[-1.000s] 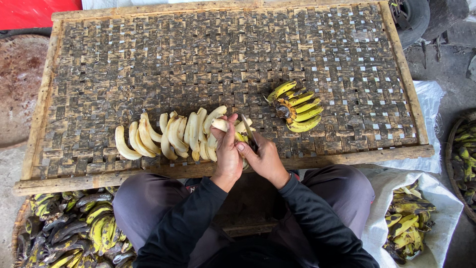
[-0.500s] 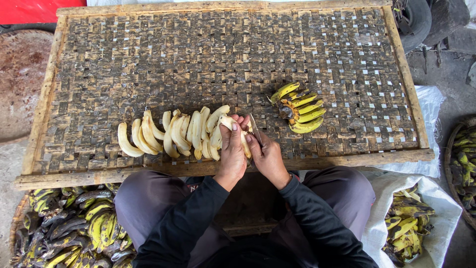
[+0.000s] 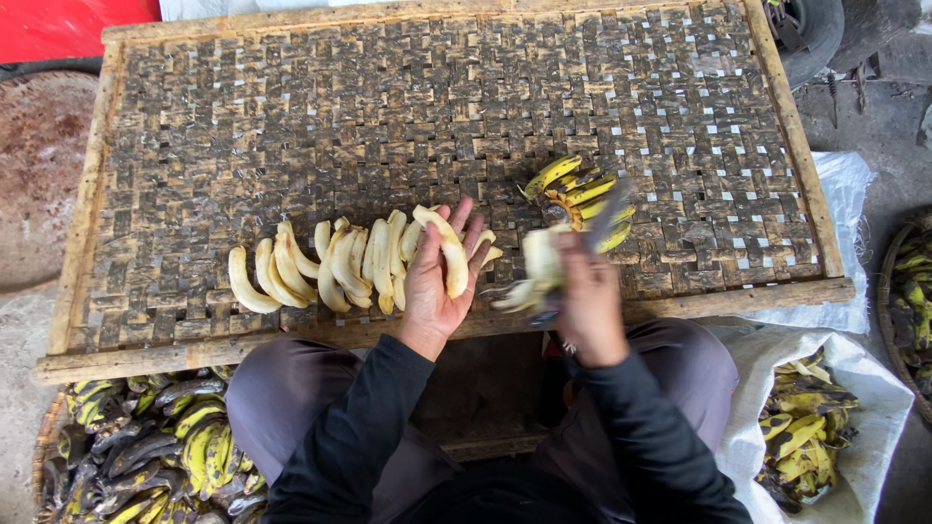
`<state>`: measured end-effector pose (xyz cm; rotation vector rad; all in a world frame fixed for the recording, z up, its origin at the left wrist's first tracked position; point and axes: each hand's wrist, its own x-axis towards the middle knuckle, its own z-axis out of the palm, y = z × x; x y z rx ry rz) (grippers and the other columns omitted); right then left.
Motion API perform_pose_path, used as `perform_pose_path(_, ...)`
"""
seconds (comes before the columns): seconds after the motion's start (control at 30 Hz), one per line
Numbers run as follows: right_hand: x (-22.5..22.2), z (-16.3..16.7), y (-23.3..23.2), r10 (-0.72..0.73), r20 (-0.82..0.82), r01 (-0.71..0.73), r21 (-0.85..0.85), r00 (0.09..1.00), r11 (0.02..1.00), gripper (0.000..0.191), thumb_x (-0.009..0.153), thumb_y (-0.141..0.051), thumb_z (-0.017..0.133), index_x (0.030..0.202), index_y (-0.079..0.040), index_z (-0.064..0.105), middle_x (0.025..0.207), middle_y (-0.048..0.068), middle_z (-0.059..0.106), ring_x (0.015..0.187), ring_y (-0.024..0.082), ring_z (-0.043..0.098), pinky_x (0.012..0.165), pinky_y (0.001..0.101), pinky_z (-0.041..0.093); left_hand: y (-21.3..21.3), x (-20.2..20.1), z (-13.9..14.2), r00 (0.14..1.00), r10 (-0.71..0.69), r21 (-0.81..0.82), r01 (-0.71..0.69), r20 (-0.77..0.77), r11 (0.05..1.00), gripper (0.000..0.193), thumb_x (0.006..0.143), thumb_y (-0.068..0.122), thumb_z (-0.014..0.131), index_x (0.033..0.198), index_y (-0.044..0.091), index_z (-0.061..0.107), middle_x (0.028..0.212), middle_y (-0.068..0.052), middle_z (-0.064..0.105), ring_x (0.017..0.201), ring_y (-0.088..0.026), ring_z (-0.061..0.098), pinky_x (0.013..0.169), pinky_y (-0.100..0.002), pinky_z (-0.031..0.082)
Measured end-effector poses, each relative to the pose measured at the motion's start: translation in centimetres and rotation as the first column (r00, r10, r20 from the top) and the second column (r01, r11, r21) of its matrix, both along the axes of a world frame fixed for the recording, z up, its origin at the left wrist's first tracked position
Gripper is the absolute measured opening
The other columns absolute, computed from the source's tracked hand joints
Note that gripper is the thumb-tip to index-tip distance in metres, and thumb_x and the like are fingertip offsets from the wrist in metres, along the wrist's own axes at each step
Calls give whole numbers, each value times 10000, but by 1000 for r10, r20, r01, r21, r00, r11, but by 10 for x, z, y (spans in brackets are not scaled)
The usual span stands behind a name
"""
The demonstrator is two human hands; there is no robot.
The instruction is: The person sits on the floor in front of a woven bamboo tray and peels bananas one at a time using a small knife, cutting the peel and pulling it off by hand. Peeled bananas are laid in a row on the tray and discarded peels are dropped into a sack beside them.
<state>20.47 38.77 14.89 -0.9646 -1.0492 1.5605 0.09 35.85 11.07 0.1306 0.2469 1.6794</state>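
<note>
Where the woven counter [image 3: 291, 126] meets the seated lap, seen from above. Far left, below the counter edge: basket of unpeeled bananas [image 3: 146, 456], yellow and blackened. On the weave, left of centre: row of peeled bananas [image 3: 320, 272], pale, lying side by side and touching. Next, left hand [image 3: 437, 281], fingers spread and slack, palm up over the counter's near edge, with one peeled banana [image 3: 449, 250] resting across the fingers, at the right end of the row. Right of it, right hand [image 3: 587, 301], blurred, closed around a limp banana peel [image 3: 534, 277]; possibly a blade too, cannot tell. Just beyond, on the weave: bunch of unpeeled bananas [image 3: 581, 192]. Far right, on white sacking [image 3: 845, 369]: heap of discarded peels [image 3: 801, 427].
</note>
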Motion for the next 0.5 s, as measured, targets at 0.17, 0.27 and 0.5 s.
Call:
perform_pose_path(0.17, 178, 20, 5, -561, 42, 515, 344, 827, 785, 297, 1187, -347, 684, 1175, -74, 569, 1059, 29, 557, 984, 141, 586, 939, 309, 541, 5, -15, 4, 960, 122, -19, -131, -252, 991, 212, 1052, 166, 640, 1225, 133, 521, 1538, -5, 527, 1460, -258, 495, 1167, -552, 499)
perform_pose_path(0.27, 293, 10, -23, -785, 366, 621, 480, 499, 619, 293, 1168, -347, 649, 1123, -59, 617, 1005, 88, 601, 932, 217, 619, 866, 362, 549, 8, -26, 13, 925, 167, -79, -205, -341, 976, 322, 1057, 148, 640, 1334, 189, 481, 1440, -20, 568, 1246, -231, 628, 998, -499, 610)
perform_pose_path(0.5, 397, -77, -80, -345, 696, 267, 612, -630, 745, 382, 1125, -348, 566, 1001, -26, 730, 878, 225, 702, 813, 394, 696, 695, 484, 569, 7, -53, 44, 882, 261, -124, -331, -392, 935, 437, 1043, 473, 554, 1439, 331, 436, 1044, -24, 570, 803, -179, 649, 666, -391, 642)
